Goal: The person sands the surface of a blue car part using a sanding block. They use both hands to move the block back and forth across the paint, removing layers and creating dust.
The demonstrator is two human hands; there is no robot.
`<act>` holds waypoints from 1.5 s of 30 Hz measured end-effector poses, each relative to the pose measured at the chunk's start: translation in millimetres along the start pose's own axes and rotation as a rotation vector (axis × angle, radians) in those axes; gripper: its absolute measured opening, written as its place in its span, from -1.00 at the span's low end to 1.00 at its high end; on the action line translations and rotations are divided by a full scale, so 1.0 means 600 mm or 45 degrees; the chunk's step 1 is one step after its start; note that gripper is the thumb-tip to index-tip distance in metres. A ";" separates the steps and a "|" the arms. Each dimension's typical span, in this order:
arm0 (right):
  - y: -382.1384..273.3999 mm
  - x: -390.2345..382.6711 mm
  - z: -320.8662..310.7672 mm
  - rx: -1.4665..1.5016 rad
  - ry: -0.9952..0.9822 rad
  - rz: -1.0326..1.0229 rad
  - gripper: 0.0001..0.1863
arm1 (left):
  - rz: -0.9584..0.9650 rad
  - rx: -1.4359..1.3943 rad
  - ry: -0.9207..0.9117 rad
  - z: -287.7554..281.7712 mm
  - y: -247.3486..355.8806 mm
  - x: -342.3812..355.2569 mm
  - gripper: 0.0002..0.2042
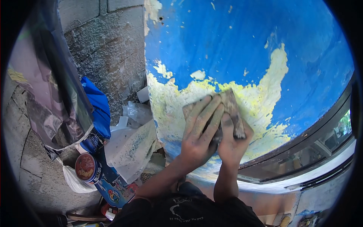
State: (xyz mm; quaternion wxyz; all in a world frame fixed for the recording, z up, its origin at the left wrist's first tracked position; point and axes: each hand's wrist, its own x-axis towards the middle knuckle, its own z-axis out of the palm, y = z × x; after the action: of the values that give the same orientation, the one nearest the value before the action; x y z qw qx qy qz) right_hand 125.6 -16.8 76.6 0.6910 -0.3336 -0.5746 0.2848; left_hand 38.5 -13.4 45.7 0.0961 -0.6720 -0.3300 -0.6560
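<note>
A worn, dusty grey-brown block (pixel 233 109) lies against a wall (pixel 234 45) painted blue, over a pale yellow-white patch (pixel 166 104) where the paint is gone. My left hand (pixel 199 132) presses on the block's left part, its fingers long and close together across the top. With its thumb lying along the face, my right hand (pixel 235 142) grips the block's lower right side. Dust coats the fingers of both hands. The block's underside is hidden against the wall.
A rough grey block wall (pixel 106 56) meets the painted wall at left. Nearby are a hanging plastic sheet (pixel 56 98), a blue bag (pixel 96 106), a round cookie tin (pixel 87 168) and a whitish plastic sack (pixel 130 151). A dark-framed window (pixel 302 159) borders the lower right.
</note>
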 end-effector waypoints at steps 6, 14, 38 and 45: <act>0.005 0.000 -0.011 -0.079 -0.076 0.055 -0.81 | 0.008 0.074 0.024 0.001 -0.005 -0.003 -0.46; -0.004 -0.005 -0.006 -0.111 -0.045 -0.010 -0.80 | 0.003 0.085 -0.008 -0.009 0.004 -0.005 -0.46; -0.003 -0.009 0.003 -0.174 -0.101 -0.136 -0.86 | -0.023 0.020 -0.007 -0.021 -0.005 -0.010 -0.45; 0.014 -0.008 -0.005 -0.185 -0.088 0.022 -0.82 | -0.056 0.041 -0.032 -0.002 -0.006 -0.028 -0.47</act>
State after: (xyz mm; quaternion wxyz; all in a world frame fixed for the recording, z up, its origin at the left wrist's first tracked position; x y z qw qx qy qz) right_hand 127.6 -15.9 66.6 0.6421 -0.3776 -0.6144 0.2599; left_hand 37.0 -16.5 28.8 0.0884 -0.6711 -0.3564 -0.6441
